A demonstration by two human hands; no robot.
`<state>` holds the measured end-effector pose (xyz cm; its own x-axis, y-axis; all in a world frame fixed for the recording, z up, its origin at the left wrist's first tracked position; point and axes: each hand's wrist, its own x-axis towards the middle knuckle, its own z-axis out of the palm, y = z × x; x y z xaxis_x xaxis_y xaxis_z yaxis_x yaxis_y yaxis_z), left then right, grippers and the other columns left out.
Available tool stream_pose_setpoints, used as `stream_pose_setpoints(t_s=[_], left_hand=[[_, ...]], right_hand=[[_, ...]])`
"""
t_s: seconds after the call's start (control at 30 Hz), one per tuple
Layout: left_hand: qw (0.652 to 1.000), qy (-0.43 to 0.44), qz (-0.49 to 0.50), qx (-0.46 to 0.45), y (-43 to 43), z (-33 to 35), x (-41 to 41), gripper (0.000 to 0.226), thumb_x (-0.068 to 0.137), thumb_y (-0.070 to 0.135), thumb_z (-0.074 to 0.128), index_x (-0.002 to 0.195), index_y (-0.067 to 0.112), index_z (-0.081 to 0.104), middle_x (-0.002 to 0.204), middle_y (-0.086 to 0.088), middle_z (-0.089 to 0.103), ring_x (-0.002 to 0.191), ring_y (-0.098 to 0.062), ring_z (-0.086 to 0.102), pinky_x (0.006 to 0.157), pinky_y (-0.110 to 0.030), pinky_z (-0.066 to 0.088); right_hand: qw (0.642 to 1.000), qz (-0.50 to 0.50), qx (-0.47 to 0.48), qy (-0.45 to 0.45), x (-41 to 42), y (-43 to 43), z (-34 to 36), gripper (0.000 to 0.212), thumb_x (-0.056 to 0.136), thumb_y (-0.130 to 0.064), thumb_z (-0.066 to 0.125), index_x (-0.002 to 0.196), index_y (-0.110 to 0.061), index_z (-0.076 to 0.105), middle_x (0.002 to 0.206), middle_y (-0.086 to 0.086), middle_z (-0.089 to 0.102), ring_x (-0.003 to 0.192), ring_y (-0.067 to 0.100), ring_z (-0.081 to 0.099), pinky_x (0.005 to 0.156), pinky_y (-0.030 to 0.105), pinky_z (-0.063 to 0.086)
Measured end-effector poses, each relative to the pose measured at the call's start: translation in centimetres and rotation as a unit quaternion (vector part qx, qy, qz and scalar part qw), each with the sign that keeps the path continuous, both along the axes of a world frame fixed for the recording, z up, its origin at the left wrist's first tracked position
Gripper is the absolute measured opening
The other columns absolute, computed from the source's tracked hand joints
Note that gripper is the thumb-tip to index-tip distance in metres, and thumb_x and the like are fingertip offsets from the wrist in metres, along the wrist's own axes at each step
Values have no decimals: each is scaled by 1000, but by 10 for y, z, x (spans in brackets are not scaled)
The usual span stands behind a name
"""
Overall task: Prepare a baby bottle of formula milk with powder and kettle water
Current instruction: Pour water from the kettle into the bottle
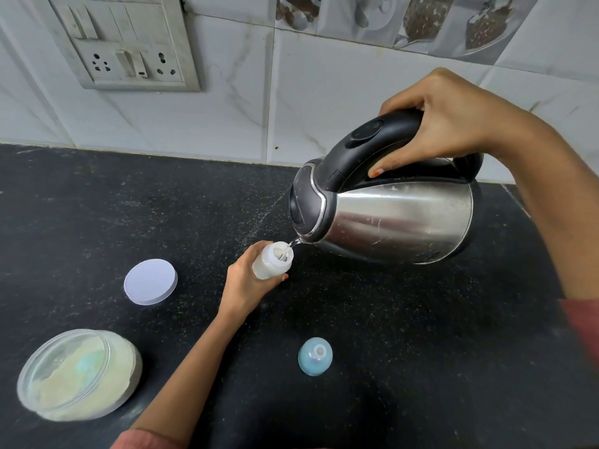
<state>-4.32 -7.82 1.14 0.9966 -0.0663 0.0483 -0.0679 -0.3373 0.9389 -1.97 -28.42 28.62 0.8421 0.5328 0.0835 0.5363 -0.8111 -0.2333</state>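
Note:
My right hand point(450, 124) grips the black handle of a steel kettle point(395, 218), which is tilted to the left with its spout low. A thin stream of water runs from the spout into the open mouth of a small clear baby bottle point(274, 260). My left hand point(246, 285) holds the bottle's body, tilted on the black counter, with whitish contents inside. The bottle's blue teat cap point(315, 355) stands on the counter nearer to me. At the lower left sits an open clear tub of pale powder point(79, 374).
The tub's white round lid point(150, 281) lies flat on the black speckled counter point(389, 335) left of the bottle. A tiled wall with a switch and socket panel point(126, 43) rises behind. Fine pale specks streak the counter near the kettle's spout.

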Motion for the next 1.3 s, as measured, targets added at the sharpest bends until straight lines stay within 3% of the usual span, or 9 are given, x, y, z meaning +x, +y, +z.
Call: stream_pose_setpoints(t_s=[0.43,0.67,1.07,1.3], left_hand=[[1000,-8,5,8,-1,-4,2,61,63,11,82,117,20,55,111,11,58,103,-6,50,76,5,32],[1000,-9,4,10,0,-4,2,62,64,12,82,119,20,54,112,12,57,104,-5,49,84,-10,33],[1000,-7,8,8,0,-4,2,61,64,12,82,118,19,55,112,10,58,103,-6,50,77,5,32],[1000,3,8,0,0,-3,0,60,65,12,81,118,21,54,111,12,57,104,-5,50,76,0,34]], right_hand=[[1000,6,4,-5,1,-1,1,53,53,-48,70,80,-2,67,71,21,64,70,37,59,66,47,48],[1000,3,1,2,1,0,3,50,53,-46,70,81,-5,68,72,18,66,71,35,60,68,47,50],[1000,1,-9,9,1,2,5,48,54,-46,71,83,-8,68,72,15,66,70,32,61,68,47,51],[1000,4,-5,6,0,2,5,46,55,-43,73,81,-6,68,72,17,65,71,35,60,66,44,49]])
